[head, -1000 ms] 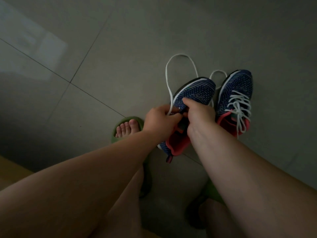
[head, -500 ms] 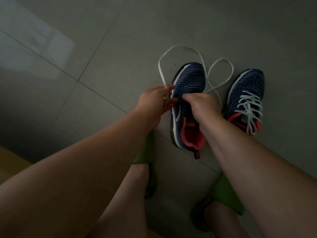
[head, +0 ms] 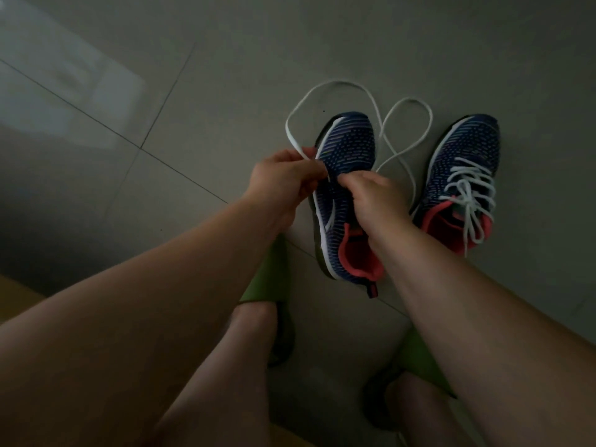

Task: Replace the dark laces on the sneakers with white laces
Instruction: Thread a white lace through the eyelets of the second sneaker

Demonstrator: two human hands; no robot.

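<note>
1 sneaker laced, 1 in hand: threading the white lace at the toe end.

White lace [head: 335, 88] loops on the floor [head: 225, 75] past the toe of the left sneaker [head: 350, 146], which lies flat between both hands; left hand [head: 283, 179] pinches one run of it at the shoe's edge, right hand [head: 371, 195] clenches the other over the eyelets. Right sneaker [head: 464, 162], just beside it, already wears white. Looks like the lowest eyelets are being started; next, even both ends, then cross upward. Green slippers [head: 264, 279] near.
</note>
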